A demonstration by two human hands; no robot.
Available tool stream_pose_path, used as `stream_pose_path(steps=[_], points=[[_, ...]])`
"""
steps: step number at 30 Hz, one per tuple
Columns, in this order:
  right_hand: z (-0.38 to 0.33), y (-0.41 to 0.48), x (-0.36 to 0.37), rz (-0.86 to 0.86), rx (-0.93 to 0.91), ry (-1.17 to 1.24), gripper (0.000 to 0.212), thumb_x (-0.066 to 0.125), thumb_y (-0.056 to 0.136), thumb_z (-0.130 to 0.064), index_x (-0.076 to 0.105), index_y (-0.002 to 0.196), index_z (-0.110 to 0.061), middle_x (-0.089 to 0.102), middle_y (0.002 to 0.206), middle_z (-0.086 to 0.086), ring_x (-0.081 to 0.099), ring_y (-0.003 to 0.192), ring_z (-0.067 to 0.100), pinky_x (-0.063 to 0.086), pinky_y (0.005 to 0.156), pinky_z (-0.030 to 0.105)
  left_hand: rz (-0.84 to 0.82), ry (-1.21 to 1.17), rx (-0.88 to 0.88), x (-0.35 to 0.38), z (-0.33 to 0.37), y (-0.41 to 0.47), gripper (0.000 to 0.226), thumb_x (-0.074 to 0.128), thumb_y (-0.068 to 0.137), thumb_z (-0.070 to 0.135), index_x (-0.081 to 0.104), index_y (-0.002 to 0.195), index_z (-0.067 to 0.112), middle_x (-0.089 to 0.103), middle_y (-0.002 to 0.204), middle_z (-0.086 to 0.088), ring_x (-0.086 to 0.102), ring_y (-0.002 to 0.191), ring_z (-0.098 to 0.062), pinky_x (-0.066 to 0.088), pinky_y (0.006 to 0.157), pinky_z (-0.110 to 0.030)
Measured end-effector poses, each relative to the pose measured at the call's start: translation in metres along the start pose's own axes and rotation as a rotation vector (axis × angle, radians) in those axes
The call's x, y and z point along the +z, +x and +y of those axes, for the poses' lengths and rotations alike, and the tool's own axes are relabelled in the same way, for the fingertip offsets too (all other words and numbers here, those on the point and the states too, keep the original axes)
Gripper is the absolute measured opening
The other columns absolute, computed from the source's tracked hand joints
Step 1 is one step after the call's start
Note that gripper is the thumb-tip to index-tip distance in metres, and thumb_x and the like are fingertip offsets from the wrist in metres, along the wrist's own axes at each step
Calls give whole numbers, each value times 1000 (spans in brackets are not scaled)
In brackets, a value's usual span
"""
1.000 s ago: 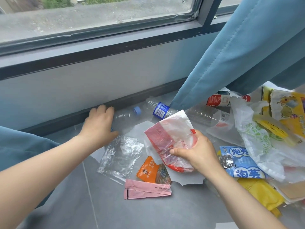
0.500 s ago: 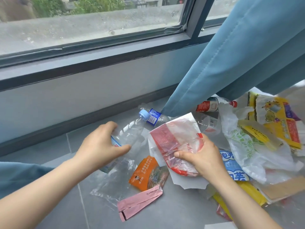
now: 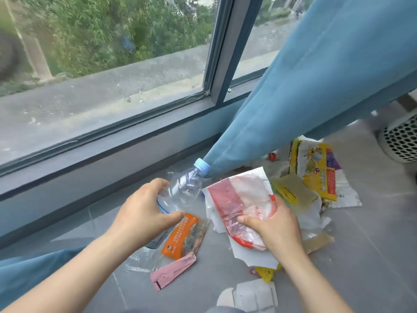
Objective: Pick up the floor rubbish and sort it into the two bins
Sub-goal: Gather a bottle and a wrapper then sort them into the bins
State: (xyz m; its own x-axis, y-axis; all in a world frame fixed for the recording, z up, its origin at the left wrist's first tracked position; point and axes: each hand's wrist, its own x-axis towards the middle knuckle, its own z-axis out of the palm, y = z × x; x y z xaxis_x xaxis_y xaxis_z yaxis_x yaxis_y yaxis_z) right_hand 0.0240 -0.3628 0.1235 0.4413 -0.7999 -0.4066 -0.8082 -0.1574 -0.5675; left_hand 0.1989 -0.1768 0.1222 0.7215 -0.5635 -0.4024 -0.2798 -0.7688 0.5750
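below the curtain (image 3: 316,86) hem: two pieces held, much left

left hand (image 3: 144,213) curls round a clear bottle (image 3: 185,188) beside the hem; right hand (image 3: 275,227) pinches a red bag (image 3: 234,199). orange packet (image 3: 182,238), pink wrapper (image 3: 173,271) and yellow packets (image 3: 320,172) lie unsorted below it. no bin shows. bare floor (image 3: 372,256) opens nearer than the curtain.

Two hands (image 3: 144,213) (image 3: 278,229), one clear bottle (image 3: 185,188), one orange packet (image 3: 185,238), one pink wrapper (image 3: 172,271), one red-and-white bag (image 3: 237,199)

Near right: you have bare floor (image 3: 372,256) to pass over.
Ahead: the curtain (image 3: 293,109) hangs down onto the litter (image 3: 185,236), blocking you.
Far right: yellow wrappers (image 3: 316,170) and a perforated white container (image 3: 399,141) crowd you.
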Motion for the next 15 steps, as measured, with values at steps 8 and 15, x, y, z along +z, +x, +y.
stream_pose_path(steps=[8, 15], points=[[-71, -73, -96, 12, 74, 75, 69, 92, 54, -32, 60, 115, -17, 68, 105, 1, 63, 98, 25, 49, 80, 31, -46, -31, -73, -92, 86, -75, 62, 76, 68, 44, 49, 123, 30, 57, 116, 11, 54, 108, -12, 44, 85, -27], [-144, -174, -221, 54, 124, 204, 56, 91, 58, -26, 55, 100, -20, 59, 86, -5, 58, 87, 23, 41, 71, 27, -83, -65, -71, -191, 187, -172, 57, 76, 68, 42, 51, 119, 31, 57, 110, 13, 55, 104, -11, 46, 86, -28]])
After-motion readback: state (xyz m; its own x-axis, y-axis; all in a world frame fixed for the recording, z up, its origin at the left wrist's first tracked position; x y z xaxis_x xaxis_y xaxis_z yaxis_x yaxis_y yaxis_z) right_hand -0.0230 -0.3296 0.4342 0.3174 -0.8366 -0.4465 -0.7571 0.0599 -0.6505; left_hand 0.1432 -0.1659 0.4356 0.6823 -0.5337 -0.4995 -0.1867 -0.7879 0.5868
